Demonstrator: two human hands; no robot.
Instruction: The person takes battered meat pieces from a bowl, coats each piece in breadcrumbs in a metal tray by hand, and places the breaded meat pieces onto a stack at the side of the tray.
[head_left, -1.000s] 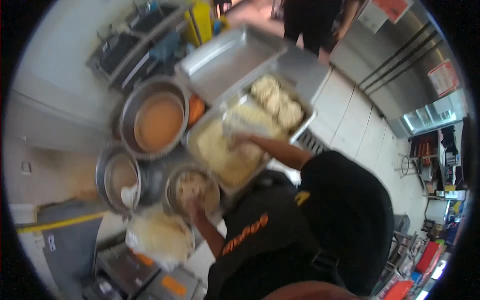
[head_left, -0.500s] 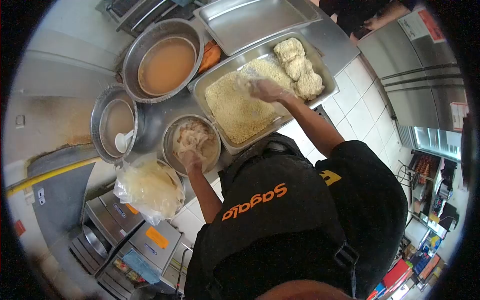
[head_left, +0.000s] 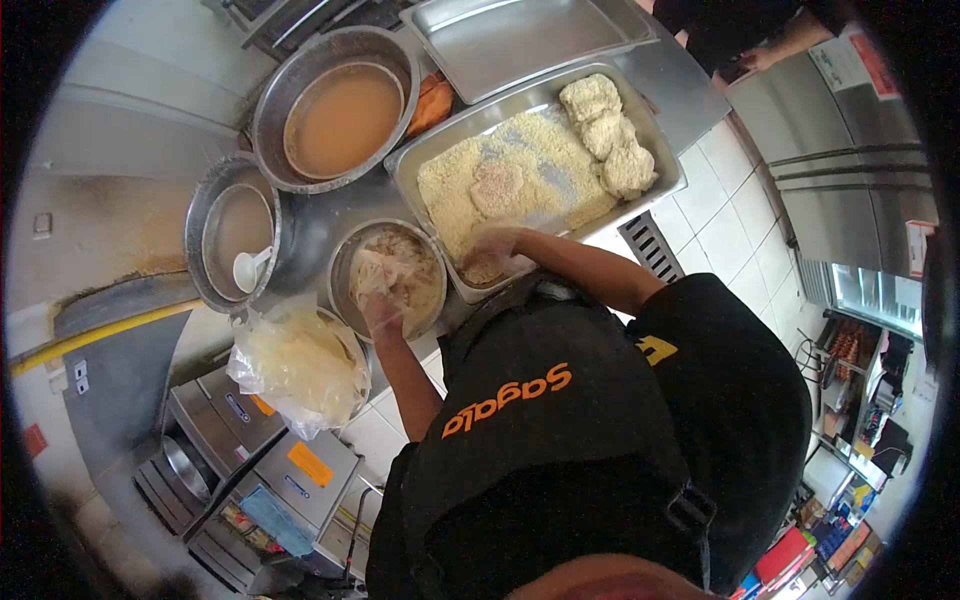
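Observation:
My left hand (head_left: 380, 308), in a clear plastic glove, reaches into a metal bowl (head_left: 335, 262) of wet, pale meat. Its fingers close on a piece of the raw meat (head_left: 396, 262). My right hand (head_left: 492, 248), also gloved, is low in the near left corner of a deep steel tray (head_left: 672, 190), among yellowish breading crumbs (head_left: 448, 180). Motion smears its fingers, so their closure is unclear. A flat piece of meat (head_left: 497, 188), lightly dusted, lies on the crumbs beyond this hand. Several thickly coated pieces (head_left: 607, 133) sit in a row at the tray's right end.
Behind stand a large bowl of brownish liquid (head_left: 345, 120) and a smaller one with a white scoop (head_left: 252, 268). A plastic bag (head_left: 295, 375) sits left of the meat bowl. Another steel tray (head_left: 530, 40) lies at the back. Another person's arm (head_left: 785, 45) shows at upper right.
My right hand has moved from the tray's middle toward its near left corner, uncovering the flat piece of meat on the crumbs. My left hand stays in the meat bowl.

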